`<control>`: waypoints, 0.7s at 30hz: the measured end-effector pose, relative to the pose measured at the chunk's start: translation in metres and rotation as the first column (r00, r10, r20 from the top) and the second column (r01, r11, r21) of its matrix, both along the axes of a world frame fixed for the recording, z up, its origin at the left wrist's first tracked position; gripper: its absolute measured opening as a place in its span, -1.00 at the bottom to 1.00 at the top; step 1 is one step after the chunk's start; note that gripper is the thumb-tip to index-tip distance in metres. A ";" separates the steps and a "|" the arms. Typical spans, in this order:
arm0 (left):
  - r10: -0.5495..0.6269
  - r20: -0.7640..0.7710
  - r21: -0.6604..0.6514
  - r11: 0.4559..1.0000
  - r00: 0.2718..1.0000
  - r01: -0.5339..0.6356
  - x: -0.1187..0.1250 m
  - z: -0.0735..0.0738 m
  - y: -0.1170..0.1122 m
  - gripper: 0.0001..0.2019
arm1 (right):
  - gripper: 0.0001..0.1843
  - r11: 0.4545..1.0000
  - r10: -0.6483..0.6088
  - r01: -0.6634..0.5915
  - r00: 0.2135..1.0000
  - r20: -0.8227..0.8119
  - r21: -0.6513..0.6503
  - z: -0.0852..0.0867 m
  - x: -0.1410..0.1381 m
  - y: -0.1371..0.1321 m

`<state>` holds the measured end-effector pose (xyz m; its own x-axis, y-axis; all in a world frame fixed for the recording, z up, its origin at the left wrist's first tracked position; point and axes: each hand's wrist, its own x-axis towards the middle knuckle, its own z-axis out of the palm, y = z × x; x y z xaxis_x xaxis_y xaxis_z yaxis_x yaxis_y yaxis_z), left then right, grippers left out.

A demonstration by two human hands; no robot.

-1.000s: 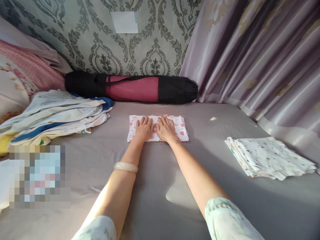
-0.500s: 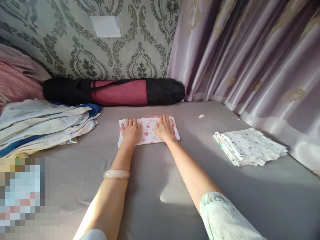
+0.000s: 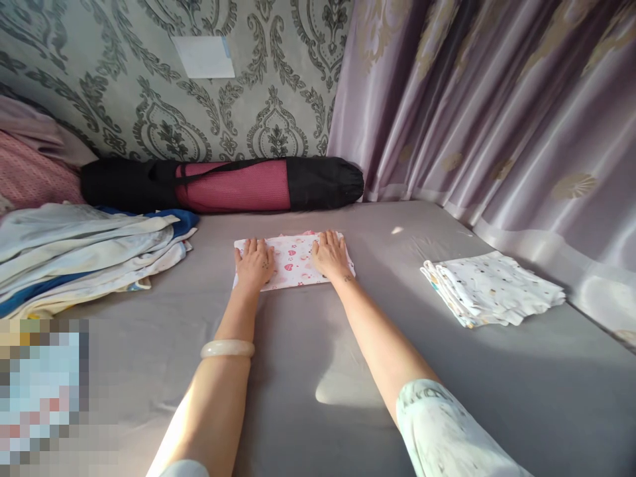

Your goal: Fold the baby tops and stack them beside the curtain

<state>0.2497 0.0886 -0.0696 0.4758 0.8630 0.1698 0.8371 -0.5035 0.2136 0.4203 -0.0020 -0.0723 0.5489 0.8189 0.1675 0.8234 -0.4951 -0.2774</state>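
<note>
A folded white cloth with pink and red hearts (image 3: 289, 260) lies flat on the grey bed sheet (image 3: 298, 358), its long side running left to right. My left hand (image 3: 255, 264) rests palm down on its left part, fingers stretched away from me. On the right part lies my right hand (image 3: 332, 256), also flat with its fingers extended. Between the hands the printed middle shows. A bit of pink edge peeks out at the cloth's far side. What is under my palms is hidden.
To the right sits a stack of folded white printed cloths (image 3: 494, 288). A heap of loose clothes (image 3: 99, 252) lies on the left. Along the wall stretches a black and maroon rolled mat bag (image 3: 233, 185). Lilac curtains (image 3: 447, 119) hang at the right. The lower left corner is pixelated.
Both hands have spread slightly apart on the heart-print cloth, the left toward its left edge and the right a little to the right. The view has shifted slightly.
</note>
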 end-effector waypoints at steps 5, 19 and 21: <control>0.075 0.046 0.012 0.997 0.996 -0.076 -0.008 0.000 0.005 -0.40 | -0.39 0.997 -0.067 0.065 0.997 0.033 0.039 -0.004 0.013 -0.004; 0.076 -0.064 -0.113 0.990 0.995 -0.083 -0.009 -0.005 0.005 -0.38 | -0.36 0.992 -0.050 0.050 0.999 0.004 -0.116 -0.001 0.018 -0.006; 0.046 -0.091 -0.132 0.990 0.995 -0.058 -0.010 0.002 0.011 -0.39 | -0.36 0.985 -0.017 0.018 1.000 0.005 -0.173 0.005 0.025 -0.005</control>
<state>0.2394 0.0994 -0.0677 0.4374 0.8992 0.0100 0.8800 -0.4303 0.2010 0.4451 -0.0071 -0.0669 0.5632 0.8259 0.0261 0.8148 -0.5498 -0.1839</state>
